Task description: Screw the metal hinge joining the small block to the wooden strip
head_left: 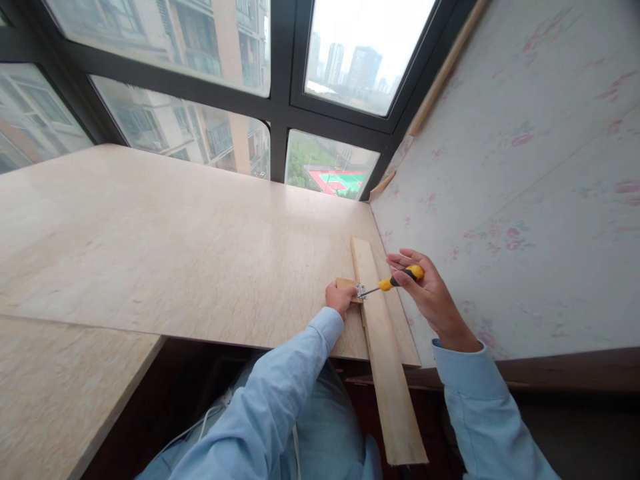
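Observation:
A long, pale wooden board (383, 333) lies across the ledge, its near end sticking out past the front edge. Against its left side sits a small wooden block (346, 284), gripped by my left hand (340, 299) with the thumb close to a metal hinge (361, 291). The hinge spans the joint between block and board. My right hand (425, 287) has a yellow and black screwdriver (400, 277) between thumb and palm, fingers fairly straight. The screwdriver slants down to the left, its tip at the hinge. Any screw there is too small to make out.
A beige marble-patterned ledge (200, 247) runs under dark-framed windows (280, 113). To the right rises a wall with floral paper (525, 200), close to my right hand. At lower left another beige slab (65, 387) borders a dark gap above my legs.

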`<state>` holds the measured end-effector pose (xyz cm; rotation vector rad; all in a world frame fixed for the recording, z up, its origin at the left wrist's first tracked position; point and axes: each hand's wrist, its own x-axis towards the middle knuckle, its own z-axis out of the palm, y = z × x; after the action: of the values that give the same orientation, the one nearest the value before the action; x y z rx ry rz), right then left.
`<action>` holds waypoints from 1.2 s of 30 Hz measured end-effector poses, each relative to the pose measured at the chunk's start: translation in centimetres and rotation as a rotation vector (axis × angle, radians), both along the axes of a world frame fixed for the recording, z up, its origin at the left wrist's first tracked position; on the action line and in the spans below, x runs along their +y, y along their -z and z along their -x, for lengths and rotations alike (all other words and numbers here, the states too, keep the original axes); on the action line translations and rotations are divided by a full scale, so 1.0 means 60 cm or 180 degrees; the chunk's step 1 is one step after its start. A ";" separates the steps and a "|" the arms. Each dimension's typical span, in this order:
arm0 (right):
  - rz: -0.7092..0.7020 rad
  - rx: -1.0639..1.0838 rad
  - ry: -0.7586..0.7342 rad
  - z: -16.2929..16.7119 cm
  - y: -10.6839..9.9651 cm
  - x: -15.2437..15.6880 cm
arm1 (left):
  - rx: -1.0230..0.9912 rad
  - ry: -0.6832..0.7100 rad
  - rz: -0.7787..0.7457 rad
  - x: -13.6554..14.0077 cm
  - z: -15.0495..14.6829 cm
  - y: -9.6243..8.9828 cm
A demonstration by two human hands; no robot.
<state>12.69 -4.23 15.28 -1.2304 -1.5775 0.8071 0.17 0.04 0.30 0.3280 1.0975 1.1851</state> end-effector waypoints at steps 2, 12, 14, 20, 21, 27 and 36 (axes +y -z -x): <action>0.0124 0.0127 -0.0130 0.004 0.000 -0.004 | -0.0002 0.0012 -0.0013 0.001 -0.001 0.002; -0.0085 0.0609 -0.0011 0.018 0.013 0.009 | -0.0020 0.0036 0.0009 0.002 0.000 0.004; -0.0096 0.0534 0.0024 0.016 0.014 0.007 | -0.0026 0.0044 0.0025 0.002 -0.001 0.004; -0.0295 -0.0033 0.0379 0.001 0.017 -0.007 | -0.0087 0.0046 0.0030 0.002 -0.002 0.006; -0.0349 -0.0118 0.0527 -0.001 0.018 -0.009 | -0.0087 0.0056 0.0019 0.001 -0.002 0.006; -0.0555 -0.0327 0.1047 0.004 0.028 -0.015 | -0.0049 0.0060 0.0013 0.000 -0.001 0.004; -0.0394 -0.0359 0.0587 0.014 0.026 -0.006 | 0.0117 0.0082 0.0076 0.000 0.000 0.000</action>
<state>11.86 -4.62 13.70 -1.3275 -1.5521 0.5230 0.16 0.06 0.30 0.3456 1.1353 1.1462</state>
